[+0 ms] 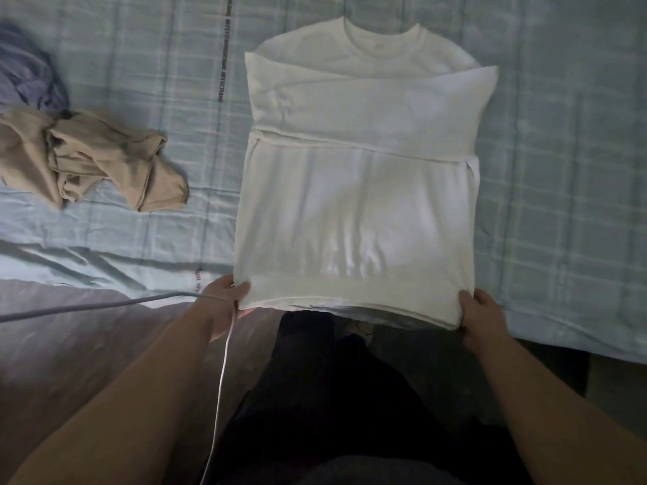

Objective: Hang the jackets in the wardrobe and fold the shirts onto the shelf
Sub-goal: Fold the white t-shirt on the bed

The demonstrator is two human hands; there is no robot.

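A white long-sleeved shirt (357, 190) lies flat on the bed with its collar at the far end. Both sleeves are folded across the chest, so it forms a long rectangle. My left hand (225, 302) pinches the near left corner of the hem, thumb on top. My right hand (481, 316) grips the near right corner of the hem the same way. The hem hangs slightly past the bed's front edge.
The bed carries a pale blue checked cover (560, 169). A crumpled beige garment (91, 162) lies at the left, with a bluish-grey garment (28, 71) behind it. A thin white cable (220, 386) hangs past my left arm. My dark trousers (332, 397) stand against the bed edge.
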